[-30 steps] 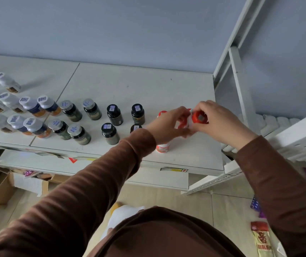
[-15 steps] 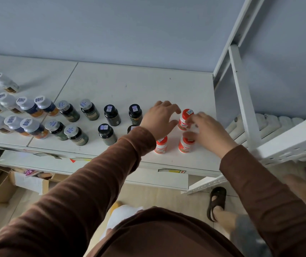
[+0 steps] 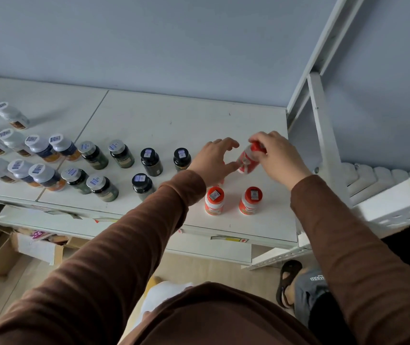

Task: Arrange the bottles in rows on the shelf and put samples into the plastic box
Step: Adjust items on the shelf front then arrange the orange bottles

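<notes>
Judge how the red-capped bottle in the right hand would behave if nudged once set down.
The red-capped bottle, tilted in the right hand, looks tall and narrow, so it would probably tip. Being round, it would likely roll once down. It looks like rigid plastic, probably light.

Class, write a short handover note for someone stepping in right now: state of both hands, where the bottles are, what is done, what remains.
Right hand grips a red-capped bottle by its cap, tilted, at the back row's right end.
Left hand is open beside it, holding nothing.
Two red-capped bottles stand upright in the front row on the shelf.
Done: white-, grey- and black-capped bottles stand in two rows to the left.
Left: set the held bottle upright. No plastic box is in view.
</notes>
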Available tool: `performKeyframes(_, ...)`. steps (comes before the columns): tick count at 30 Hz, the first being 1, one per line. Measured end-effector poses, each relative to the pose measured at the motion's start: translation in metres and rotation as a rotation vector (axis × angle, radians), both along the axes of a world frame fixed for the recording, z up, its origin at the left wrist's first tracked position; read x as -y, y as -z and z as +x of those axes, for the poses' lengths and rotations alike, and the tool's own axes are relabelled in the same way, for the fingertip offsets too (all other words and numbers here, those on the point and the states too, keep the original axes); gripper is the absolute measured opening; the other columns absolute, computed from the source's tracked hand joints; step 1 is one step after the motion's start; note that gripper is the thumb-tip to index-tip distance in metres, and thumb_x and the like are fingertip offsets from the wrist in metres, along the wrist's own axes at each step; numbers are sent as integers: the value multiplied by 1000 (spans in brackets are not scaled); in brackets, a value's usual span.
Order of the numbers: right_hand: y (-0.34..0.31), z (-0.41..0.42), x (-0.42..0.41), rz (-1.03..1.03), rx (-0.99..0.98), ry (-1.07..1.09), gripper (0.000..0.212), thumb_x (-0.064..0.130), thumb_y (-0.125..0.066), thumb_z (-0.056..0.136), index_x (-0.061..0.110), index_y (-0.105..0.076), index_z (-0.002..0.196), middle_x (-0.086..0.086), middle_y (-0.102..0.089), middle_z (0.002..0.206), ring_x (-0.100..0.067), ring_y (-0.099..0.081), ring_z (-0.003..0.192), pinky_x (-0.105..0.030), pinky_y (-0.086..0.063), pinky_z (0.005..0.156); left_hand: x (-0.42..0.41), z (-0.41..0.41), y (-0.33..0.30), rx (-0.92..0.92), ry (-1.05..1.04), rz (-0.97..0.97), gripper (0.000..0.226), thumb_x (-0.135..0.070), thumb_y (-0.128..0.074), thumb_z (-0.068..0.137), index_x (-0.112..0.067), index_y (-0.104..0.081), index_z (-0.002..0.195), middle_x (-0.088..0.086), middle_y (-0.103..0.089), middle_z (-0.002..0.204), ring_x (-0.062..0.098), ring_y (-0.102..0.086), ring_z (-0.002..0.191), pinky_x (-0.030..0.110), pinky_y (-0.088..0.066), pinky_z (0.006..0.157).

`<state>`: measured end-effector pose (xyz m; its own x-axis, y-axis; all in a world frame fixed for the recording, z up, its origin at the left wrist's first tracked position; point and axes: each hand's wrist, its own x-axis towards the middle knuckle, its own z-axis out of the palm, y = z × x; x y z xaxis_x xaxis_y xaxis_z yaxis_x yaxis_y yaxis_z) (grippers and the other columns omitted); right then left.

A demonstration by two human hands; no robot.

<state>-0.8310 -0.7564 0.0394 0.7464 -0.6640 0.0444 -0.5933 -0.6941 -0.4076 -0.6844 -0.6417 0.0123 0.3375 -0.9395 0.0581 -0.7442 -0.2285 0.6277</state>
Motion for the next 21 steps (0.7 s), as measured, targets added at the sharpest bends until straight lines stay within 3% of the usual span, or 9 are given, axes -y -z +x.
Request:
performKeyframes(4, -39, 4, -4, 130, 189, 98, 33, 44, -53, 94, 22, -60, 118, -3, -63, 113, -22, -62, 98, -28, -44, 78, 6, -1, -14, -500, 15, -76, 49, -35, -69, 85, -22, -52, 129, 4, -65, 115, 17, -63, 100, 31, -50, 87)
performKeyframes(8, -54, 7, -9, 292, 374, 242, 52, 70, -50, 83, 20, -61, 94, 1, -67, 87, -19, -64, 76, -40, -57, 73, 4, 1, -30, -1130, 72, -54, 46, -44, -51, 96, -8, -55, 125, 18, -60, 105, 22, -62, 80, 33, -55, 78)
performKeyframes(11, -56, 7, -14, 430, 439, 266, 57, 73, -51, 82, 17, -58, 92, 1, -61, 74, -15, -56, 61, -35, -50, 61, 0, 0, -37, -1346, 66, 67, 56, -57, -39, 96, -7, -54, 114, 13, -59, 86, 18, -52, 65, 27, -52, 66)
performKeyframes(14, -53, 5, -18, 405, 420, 258, 58, 73, -51, 82, 18, -59, 97, 4, -62, 80, -12, -57, 67, -33, -49, 65, -1, -3, -38, -1379, 53, 101, 55, -58, -37, 96, -7, -52, 111, 13, -58, 84, 18, -51, 65, 25, -52, 66)
performKeyframes(16, -53, 2, -17, 278, 351, 246, 55, 71, -50, 84, 20, -60, 103, 5, -64, 91, -14, -61, 77, -33, -51, 70, 0, -5, -37, -1331, 47, 65, 49, -50, -38, 99, -6, -53, 117, 14, -59, 96, 19, -57, 77, 29, -55, 78)
performKeyframes(18, -55, -2, -15, 141, 273, 199, 49, 64, -51, 88, 21, -61, 109, 4, -65, 100, -18, -62, 82, -32, -51, 75, 1, -6, -36, -1186, 100, 23, 42, -37, -42, 102, -8, -50, 131, 16, -58, 115, 22, -60, 98, 31, -53, 93)
performKeyframes(21, -52, -7, -9, 66, 210, 92, 40, 48, -56, 92, 23, -60, 122, -2, -62, 117, -21, -61, 103, -28, -45, 85, 8, -9, -38, -827, 119, 55, 41, -25, -55, 97, -13, -47, 136, 13, -59, 127, 23, -58, 114, 33, -50, 100)
